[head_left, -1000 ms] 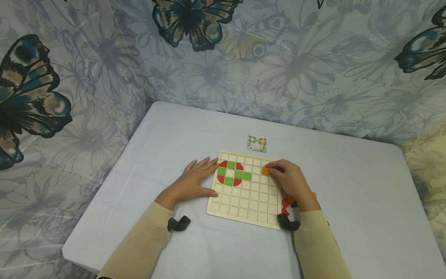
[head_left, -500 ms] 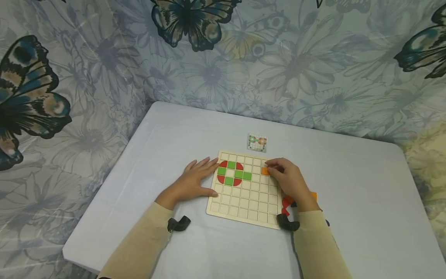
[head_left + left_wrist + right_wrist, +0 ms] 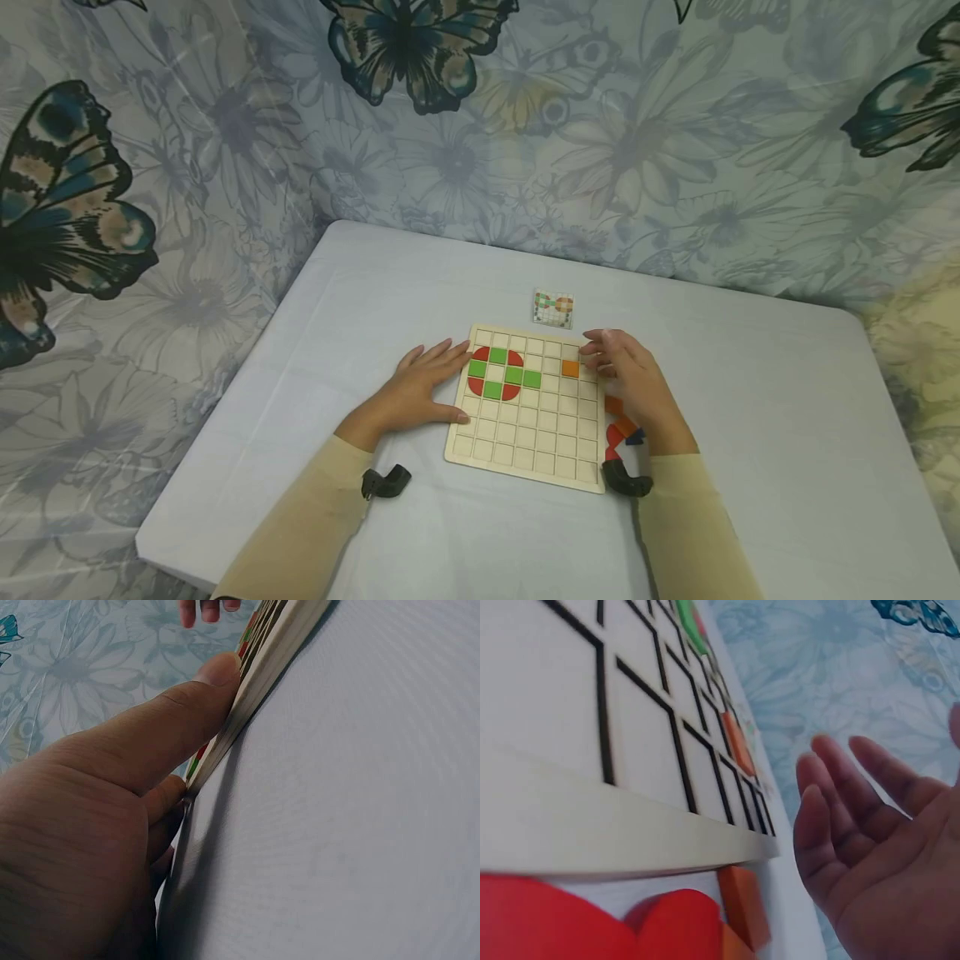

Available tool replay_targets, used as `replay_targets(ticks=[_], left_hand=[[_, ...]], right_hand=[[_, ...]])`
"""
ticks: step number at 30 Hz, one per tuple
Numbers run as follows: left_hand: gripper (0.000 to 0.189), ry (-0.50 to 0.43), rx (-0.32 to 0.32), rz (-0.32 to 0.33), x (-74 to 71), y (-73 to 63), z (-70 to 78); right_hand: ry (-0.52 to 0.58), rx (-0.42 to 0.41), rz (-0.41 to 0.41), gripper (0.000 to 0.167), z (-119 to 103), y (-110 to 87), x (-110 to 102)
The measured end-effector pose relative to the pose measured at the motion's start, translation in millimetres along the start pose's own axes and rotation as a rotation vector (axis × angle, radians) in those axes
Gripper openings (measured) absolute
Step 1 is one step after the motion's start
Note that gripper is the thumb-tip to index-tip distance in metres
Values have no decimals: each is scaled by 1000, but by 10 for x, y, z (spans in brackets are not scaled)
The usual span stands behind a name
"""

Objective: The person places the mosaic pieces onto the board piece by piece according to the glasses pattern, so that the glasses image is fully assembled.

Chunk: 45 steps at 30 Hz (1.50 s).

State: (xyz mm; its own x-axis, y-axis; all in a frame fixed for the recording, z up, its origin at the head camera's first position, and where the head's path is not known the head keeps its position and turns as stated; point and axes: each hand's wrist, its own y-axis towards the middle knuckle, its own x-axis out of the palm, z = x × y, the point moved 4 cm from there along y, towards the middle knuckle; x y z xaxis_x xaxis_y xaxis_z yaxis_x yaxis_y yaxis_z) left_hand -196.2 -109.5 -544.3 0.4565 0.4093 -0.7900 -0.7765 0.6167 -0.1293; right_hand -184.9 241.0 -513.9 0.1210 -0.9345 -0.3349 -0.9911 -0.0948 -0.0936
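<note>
A pale wooden grid board (image 3: 525,433) lies on the white table. Red quarter-round and green square tiles (image 3: 513,375) form a ring at its upper left, with one more green square (image 3: 532,379) to the right. Alone in a cell near the right side sits an orange square tile (image 3: 570,368). My left hand (image 3: 420,387) rests at the board's left edge, fingers spread and thumb on the rim, as the left wrist view also shows. Over the upper right edge, my right hand (image 3: 630,375) hovers with loosely bent fingers and nothing in them, apart from the orange tile.
A small pattern card (image 3: 553,307) lies behind the board. Loose red pieces (image 3: 615,436), orange pieces (image 3: 614,405) and a dark blue piece (image 3: 636,437) lie along the board's right side, partly under the right wrist. A patterned cloth wall (image 3: 480,167) rises behind the table.
My right hand has let go of the orange tile and moved slightly right and away, its fingers loosening. The tile stays in its cell. My left hand has not moved.
</note>
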Motion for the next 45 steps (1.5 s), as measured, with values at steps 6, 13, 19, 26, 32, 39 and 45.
replay_targets(ticks=[6, 13, 19, 26, 32, 39, 45], left_hand=[[108, 8, -1, -7, 4, 7, -1], [108, 7, -16, -12, -1, -2, -3], [109, 2, -16, -8, 10, -16, -16], [108, 4, -4, -1, 19, -15, -13], [108, 11, -1, 0, 23, -11, -10], [108, 10, 5, 2, 18, -9, -1], [108, 6, -5, -4, -2, -19, 7]], right_hand=[[350, -151, -51, 87, -93, -93, -116], [569, -286, -102, 102, -147, -237, -270], [571, -321, -107, 103, -116, -405, -412], [515, -207, -8, 99, 92, -595, -603], [450, -108, 96, 99, 278, -742, -806], [277, -96, 13, 79, 500, -894, -985], [-52, 13, 58, 52, 643, -932, -963]])
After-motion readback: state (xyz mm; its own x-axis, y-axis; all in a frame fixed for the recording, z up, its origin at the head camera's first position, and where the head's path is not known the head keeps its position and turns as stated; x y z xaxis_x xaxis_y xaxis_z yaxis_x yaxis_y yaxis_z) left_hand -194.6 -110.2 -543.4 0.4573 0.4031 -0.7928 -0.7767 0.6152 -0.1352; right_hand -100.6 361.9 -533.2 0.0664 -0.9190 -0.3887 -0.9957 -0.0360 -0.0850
